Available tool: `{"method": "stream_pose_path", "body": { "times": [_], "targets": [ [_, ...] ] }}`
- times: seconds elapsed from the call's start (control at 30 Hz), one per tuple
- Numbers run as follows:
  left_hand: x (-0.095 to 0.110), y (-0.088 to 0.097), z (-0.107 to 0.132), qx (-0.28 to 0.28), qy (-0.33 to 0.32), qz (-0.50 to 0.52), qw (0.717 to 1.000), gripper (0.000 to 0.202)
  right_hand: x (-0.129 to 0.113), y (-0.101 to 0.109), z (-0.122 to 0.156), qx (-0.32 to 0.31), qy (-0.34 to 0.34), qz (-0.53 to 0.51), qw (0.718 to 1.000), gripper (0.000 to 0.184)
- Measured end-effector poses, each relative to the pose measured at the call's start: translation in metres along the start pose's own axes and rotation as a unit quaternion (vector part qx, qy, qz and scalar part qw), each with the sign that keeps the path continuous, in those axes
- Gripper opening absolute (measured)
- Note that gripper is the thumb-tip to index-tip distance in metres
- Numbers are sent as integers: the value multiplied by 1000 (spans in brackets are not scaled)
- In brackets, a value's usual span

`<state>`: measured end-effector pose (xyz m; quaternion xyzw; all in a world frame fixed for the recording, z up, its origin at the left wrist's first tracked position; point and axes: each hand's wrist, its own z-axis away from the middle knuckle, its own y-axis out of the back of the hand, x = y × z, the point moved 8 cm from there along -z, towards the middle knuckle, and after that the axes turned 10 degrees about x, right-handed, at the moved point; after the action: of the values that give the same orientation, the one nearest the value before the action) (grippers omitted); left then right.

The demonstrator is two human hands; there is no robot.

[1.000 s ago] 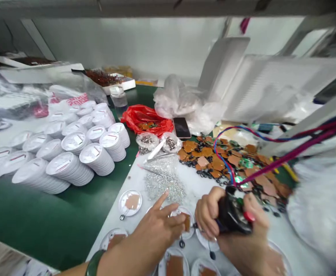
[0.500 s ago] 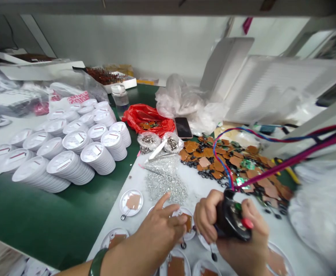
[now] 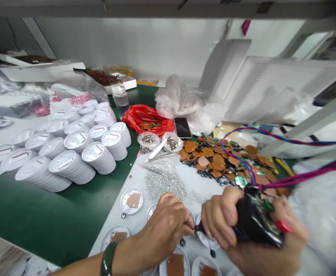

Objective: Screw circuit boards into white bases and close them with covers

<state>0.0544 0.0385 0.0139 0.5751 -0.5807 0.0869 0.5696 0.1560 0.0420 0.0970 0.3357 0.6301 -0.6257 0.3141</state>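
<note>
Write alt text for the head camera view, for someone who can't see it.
The right hand grips a black corded tool, its tip by the left hand, above small white dishes. Nearby lie silver beads, brown pieces and stacks of white discs.

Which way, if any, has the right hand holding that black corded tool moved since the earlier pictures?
Yes: the right hand, gripping the black corded tool, has shifted rightward in view, judged against the black smartphone.

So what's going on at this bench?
A person's right hand grips a black wired handheld tool, its tip at the fingers of the left hand above a small white dish. A heap of silver sparkly stones and scattered brown pieces lie beyond, with stacks of white dishes further left.
</note>
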Motion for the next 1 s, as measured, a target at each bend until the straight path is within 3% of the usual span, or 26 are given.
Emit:
{"method": "stream_pose_path", "body": {
  "times": [0.2, 0.5, 0.67, 0.83, 1.0],
  "targets": [
    [2, 7, -4, -7, 68, 85, 994, 17, -11, 7, -3, 26, 8, -39, 999, 58],
    [7, 6, -2, -6, 57, 85, 995, 17, -7, 3, 0, 13, -23, -43, 999, 60],
    [-2, 2, 13, -24, -32, -41, 998, 28, 5, 6, 0, 14, -30, -5, 999, 54],
    [-8, -10, 29, -42, -143, -199, 969, 22, 25, 12, -5, 11, -31, 22, 999, 52],
    [0, -16, 26, -58, -181, -260, 947, 20, 36, 9, -8, -9, -26, 35, 999, 54]
  ]
}}
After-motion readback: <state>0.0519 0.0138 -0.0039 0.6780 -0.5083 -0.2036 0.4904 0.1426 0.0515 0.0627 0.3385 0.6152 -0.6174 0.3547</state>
